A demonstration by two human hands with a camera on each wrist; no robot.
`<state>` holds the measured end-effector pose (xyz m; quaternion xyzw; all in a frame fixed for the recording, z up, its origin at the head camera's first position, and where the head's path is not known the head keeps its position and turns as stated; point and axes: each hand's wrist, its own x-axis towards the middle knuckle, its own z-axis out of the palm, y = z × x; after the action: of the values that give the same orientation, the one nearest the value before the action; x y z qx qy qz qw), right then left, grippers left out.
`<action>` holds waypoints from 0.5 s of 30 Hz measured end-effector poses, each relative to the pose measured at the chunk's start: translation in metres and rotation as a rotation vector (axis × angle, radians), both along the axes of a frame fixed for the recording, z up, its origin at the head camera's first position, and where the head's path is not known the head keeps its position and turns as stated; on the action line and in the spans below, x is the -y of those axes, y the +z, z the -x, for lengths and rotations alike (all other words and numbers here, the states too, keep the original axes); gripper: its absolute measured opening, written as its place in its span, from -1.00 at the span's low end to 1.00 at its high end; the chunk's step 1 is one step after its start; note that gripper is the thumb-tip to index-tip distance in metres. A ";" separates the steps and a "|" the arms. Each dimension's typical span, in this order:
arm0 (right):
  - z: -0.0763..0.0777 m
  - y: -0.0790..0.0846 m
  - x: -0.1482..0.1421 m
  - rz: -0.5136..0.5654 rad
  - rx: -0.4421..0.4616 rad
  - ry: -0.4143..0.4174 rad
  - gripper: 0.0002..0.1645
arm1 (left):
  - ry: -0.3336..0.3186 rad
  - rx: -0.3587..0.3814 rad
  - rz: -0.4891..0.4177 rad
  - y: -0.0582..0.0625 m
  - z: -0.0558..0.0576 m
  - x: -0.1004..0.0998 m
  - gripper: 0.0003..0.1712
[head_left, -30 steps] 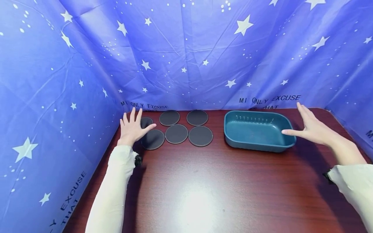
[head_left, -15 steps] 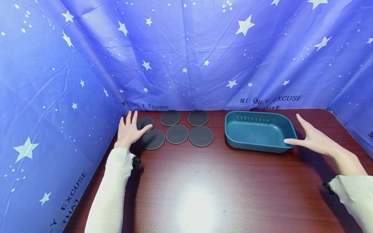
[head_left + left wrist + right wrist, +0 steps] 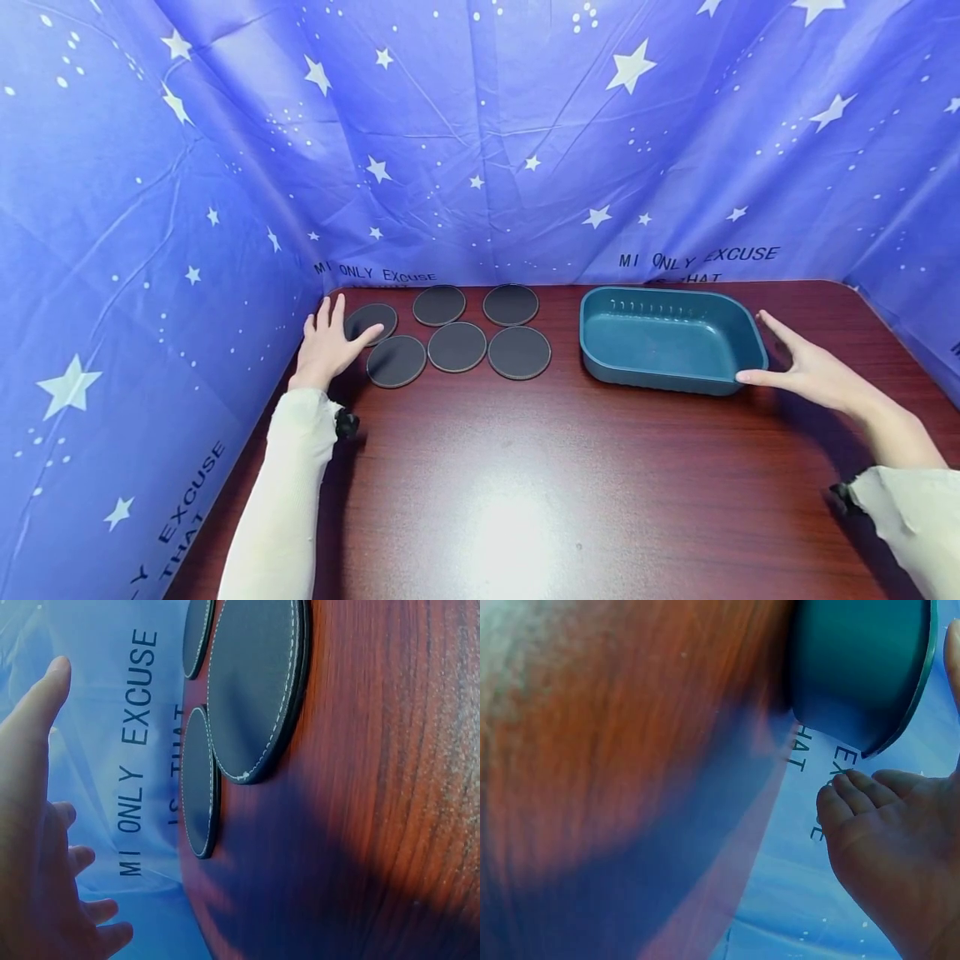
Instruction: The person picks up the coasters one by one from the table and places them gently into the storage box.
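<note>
Several round black coasters with pale stitched rims lie in two rows at the table's back left. My left hand (image 3: 322, 352) hovers with spread fingers beside the back-left coaster (image 3: 377, 319), its thumb over it in the head view. The front-left coaster (image 3: 396, 362) lies just right of that hand; the left wrist view shows the hand apart from the nearest coaster (image 3: 251, 682). At the back right stands a teal rectangular basin (image 3: 660, 379). My right hand (image 3: 817, 375) is at its right end, thumb and fingers extended around the corner; whether it touches the rim I cannot tell.
A dark red wooden table (image 3: 570, 475) fills the lower view, with a bright glare near its middle. Blue star-printed cloth (image 3: 465, 150) hangs behind and along both sides, close to the left hand.
My left hand has moved down and slightly left, uncovering more of the back-left coaster. My right hand has lowered toward the basin's right end. Coasters and basin stay in place.
</note>
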<state>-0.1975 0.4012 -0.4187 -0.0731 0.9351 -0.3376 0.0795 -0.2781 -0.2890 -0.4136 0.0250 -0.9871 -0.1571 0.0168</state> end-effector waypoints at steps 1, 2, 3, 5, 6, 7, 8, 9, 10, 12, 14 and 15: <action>-0.001 -0.002 0.000 0.025 -0.004 0.002 0.32 | 0.004 0.002 -0.004 0.000 0.000 0.000 0.28; -0.001 -0.004 0.000 0.052 -0.010 0.006 0.31 | 0.006 0.003 -0.009 -0.001 0.000 0.001 0.27; -0.001 -0.006 0.000 0.076 -0.016 0.011 0.30 | 0.009 0.002 -0.012 -0.001 0.000 0.001 0.27; -0.001 -0.008 -0.001 0.112 -0.020 0.017 0.29 | 0.015 -0.001 -0.019 -0.002 -0.001 0.002 0.26; -0.001 -0.009 -0.001 0.123 -0.020 0.018 0.28 | 0.018 0.000 -0.021 -0.003 -0.001 0.002 0.26; -0.001 -0.010 -0.001 0.133 -0.022 0.021 0.28 | 0.022 -0.002 -0.025 -0.003 -0.001 0.002 0.26; -0.001 -0.010 -0.001 0.137 -0.025 0.022 0.27 | 0.027 -0.002 -0.031 -0.003 -0.002 0.002 0.26; -0.001 -0.010 0.000 0.141 -0.029 0.022 0.26 | 0.031 -0.005 -0.034 -0.003 -0.002 0.003 0.26; -0.001 -0.010 0.000 0.147 -0.034 0.022 0.25 | 0.034 -0.006 -0.039 -0.003 -0.003 0.003 0.26; -0.001 -0.011 0.000 0.157 -0.052 0.026 0.22 | 0.034 -0.007 -0.048 -0.003 -0.003 0.004 0.27; -0.001 -0.011 0.000 0.171 -0.071 0.034 0.19 | 0.033 -0.011 -0.060 -0.004 -0.003 0.004 0.28; 0.000 -0.011 0.000 0.176 -0.075 0.034 0.18 | 0.031 -0.013 -0.063 -0.004 -0.003 0.004 0.28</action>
<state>-0.1971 0.4012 -0.4293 -0.1082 0.9028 -0.4141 0.0434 -0.2751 -0.2932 -0.4177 0.0396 -0.9810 -0.1882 0.0248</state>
